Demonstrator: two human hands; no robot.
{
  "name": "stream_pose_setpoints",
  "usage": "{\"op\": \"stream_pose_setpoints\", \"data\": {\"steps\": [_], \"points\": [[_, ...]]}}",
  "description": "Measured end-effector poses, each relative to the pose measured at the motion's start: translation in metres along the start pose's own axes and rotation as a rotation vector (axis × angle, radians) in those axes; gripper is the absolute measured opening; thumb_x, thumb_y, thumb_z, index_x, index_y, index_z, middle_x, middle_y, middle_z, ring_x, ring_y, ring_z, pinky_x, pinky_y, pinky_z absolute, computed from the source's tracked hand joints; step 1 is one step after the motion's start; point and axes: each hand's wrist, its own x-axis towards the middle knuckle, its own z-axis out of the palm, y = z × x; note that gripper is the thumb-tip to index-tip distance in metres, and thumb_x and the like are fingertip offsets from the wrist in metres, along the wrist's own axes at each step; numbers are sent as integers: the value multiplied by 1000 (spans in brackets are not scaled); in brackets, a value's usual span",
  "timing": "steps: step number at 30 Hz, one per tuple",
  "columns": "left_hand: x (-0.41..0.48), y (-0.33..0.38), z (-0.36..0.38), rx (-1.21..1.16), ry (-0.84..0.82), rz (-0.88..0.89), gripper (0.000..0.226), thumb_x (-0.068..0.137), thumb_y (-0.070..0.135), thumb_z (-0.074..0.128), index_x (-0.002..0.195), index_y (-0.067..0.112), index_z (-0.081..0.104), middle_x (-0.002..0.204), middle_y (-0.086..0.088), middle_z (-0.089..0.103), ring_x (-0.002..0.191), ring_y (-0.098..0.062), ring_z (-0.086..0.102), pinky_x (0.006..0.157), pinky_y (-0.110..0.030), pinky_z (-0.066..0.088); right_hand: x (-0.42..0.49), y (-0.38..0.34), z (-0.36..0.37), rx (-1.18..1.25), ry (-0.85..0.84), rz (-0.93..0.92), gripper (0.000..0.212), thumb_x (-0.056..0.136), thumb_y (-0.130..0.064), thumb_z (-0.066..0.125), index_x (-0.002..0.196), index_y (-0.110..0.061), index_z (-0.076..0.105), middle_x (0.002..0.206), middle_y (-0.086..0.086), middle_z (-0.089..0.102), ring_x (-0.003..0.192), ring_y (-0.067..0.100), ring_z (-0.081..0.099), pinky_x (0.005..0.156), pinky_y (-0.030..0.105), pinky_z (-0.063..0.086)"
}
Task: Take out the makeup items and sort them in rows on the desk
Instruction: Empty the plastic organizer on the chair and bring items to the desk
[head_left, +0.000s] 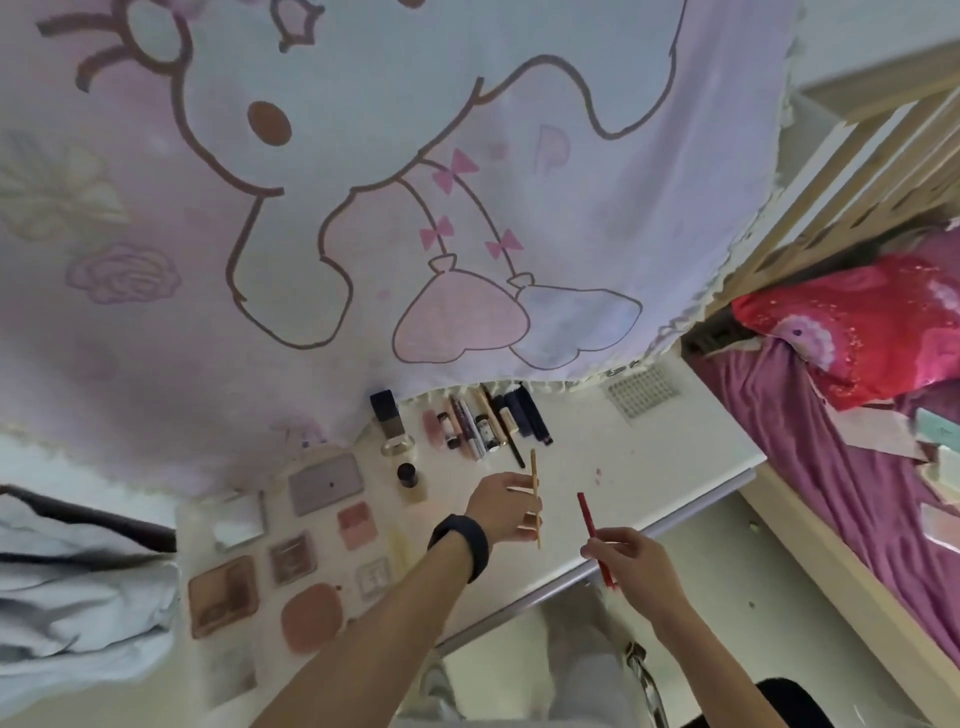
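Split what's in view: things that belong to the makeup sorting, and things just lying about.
Belongs to the job:
gold pencil in the left hand
red pencil in the right hand
row of tubes
bottles
compacts
desk

Lying about:
cartoon curtain
red pillow
purple sheet
grey cloth
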Motion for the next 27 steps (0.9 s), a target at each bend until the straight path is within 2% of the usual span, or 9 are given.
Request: {"op": "stream_pose_setpoints", "data": {"steps": [5, 8, 11, 14, 16, 18, 21, 24, 27], "points": [[61, 20, 42, 73, 115, -22, 28, 87, 7, 71, 114, 11, 65, 91, -8, 69, 68, -19, 66, 70, -32, 61, 81, -13, -38, -84, -66, 9, 17, 84, -23, 77, 100, -20, 70, 84, -7, 77, 79, 13, 71, 63, 22, 47], [94, 36, 70, 78, 264, -25, 27, 90, 13, 70, 115, 14, 63, 96, -7, 68, 68, -15, 65, 57, -23, 57, 138, -19, -61, -197, -120, -17, 17, 88, -25, 73, 104, -20, 68, 87, -8, 75, 73, 8, 69, 56, 14, 44], [124, 46, 93, 44, 373, -44, 27, 91, 15, 67, 118, 15, 61, 95, -6, 67, 70, -17, 64, 60, -26, 59, 185, -23, -75, -307, -188, -75, 17, 92, -26, 69, 108, -20, 66, 91, -9, 71, 75, 4, 67, 55, 7, 44], [147, 52, 104, 6, 466, -39, 26, 93, 17, 66, 118, 16, 60, 93, -2, 66, 74, -18, 64, 67, -32, 61, 222, -28, -74, -389, -254, -119, 22, 93, -29, 68, 114, -21, 66, 94, -9, 71, 83, 12, 69, 80, 26, 55], [157, 54, 107, -24, 509, -27, 24, 93, 20, 66, 116, 20, 57, 96, 1, 65, 79, -19, 66, 69, -32, 60, 239, -31, -68, -424, -290, -144, 25, 95, -31, 65, 117, -22, 65, 96, -9, 70, 89, 16, 68, 89, 35, 55], [163, 53, 107, -14, 556, -3, 25, 93, 25, 66, 116, 22, 58, 100, 2, 66, 86, -20, 67, 75, -34, 60, 248, -38, -62, -445, -321, -179, 27, 96, -32, 62, 121, -22, 63, 98, -9, 68, 90, 15, 67, 85, 27, 53], [160, 49, 104, 32, 673, 47, 25, 94, 25, 64, 118, 21, 63, 105, 2, 69, 91, -17, 67, 82, -32, 57, 257, -45, -53, -433, -341, -254, 28, 97, -28, 63, 124, -20, 62, 94, -10, 66, 79, 4, 61, 63, 5, 41], [148, 37, 99, 194, 743, 116, 22, 97, 21, 57, 117, 25, 64, 108, 6, 67, 90, -8, 61, 73, -16, 47, 262, -44, -50, -464, -363, -339, 34, 96, -28, 65, 129, -19, 59, 106, -4, 67, 84, 6, 62, 71, 9, 44], [141, 18, 90, 459, 776, 159, 30, 99, 23, 53, 128, 29, 58, 127, 7, 55, 115, -12, 51, 87, -23, 44, 263, -33, -50, -564, -381, -457, 40, 94, -29, 66, 132, -19, 57, 122, -1, 59, 93, 10, 60, 85, 21, 48]]}}
